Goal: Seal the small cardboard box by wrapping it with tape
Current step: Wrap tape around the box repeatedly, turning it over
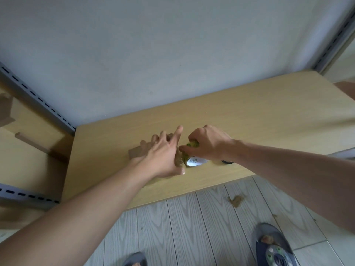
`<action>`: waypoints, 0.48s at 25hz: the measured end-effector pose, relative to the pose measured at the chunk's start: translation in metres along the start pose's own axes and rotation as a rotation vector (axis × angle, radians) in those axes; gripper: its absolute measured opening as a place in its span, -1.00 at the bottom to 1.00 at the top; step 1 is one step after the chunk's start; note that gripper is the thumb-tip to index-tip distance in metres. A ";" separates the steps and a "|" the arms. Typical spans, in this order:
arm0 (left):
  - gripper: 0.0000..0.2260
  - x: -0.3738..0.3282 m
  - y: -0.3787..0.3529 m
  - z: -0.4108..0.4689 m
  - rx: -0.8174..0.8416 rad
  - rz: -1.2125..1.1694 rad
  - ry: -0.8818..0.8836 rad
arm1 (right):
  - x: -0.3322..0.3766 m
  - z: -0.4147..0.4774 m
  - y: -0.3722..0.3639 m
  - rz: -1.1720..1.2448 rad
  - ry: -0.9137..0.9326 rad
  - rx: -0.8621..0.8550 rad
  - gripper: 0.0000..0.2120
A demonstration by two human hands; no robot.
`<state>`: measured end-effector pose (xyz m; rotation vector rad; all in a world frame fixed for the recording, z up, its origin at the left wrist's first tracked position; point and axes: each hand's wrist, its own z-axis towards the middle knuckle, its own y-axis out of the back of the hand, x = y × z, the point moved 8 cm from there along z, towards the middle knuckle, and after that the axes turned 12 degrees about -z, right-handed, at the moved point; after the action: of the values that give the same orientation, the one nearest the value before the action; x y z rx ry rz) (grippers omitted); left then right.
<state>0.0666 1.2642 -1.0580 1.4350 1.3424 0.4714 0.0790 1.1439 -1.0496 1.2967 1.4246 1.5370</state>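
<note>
A small brown cardboard box (136, 151) lies on the light wooden table (269, 120), mostly hidden under my left hand (163, 154), which presses flat on it with fingers spread. To its right my right hand (208, 143) grips a roll of tape (193, 160) with a white core face and brownish-green tape. The roll sits against the box's right side. A crumpled stretch of tape runs between the roll and the box, below my left thumb.
A dark object (227, 162) peeks out under my right wrist. Grey metal shelving (38, 98) with cardboard pieces stands to the left. A torn cardboard scrap (236, 200) lies on the plank floor by my slippered feet (274, 246). A wall is behind the table.
</note>
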 end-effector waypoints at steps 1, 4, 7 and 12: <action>0.21 0.000 0.002 0.002 -0.033 -0.056 -0.025 | 0.000 -0.001 0.006 0.037 0.002 -0.008 -0.49; 0.15 0.004 0.029 -0.008 -0.224 -0.321 -0.200 | -0.016 -0.003 0.051 0.418 -0.086 -0.172 -0.47; -0.09 0.015 0.036 -0.027 -0.299 -0.666 -0.243 | -0.014 -0.004 0.086 0.858 -0.105 -0.295 -0.41; -0.10 0.026 0.019 -0.044 -0.243 -0.677 -0.273 | 0.042 -0.008 0.073 0.814 0.123 -0.044 -0.39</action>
<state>0.0465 1.3096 -1.0358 0.7447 1.3922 -0.0125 0.0703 1.1669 -0.9683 1.9138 0.9462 2.1682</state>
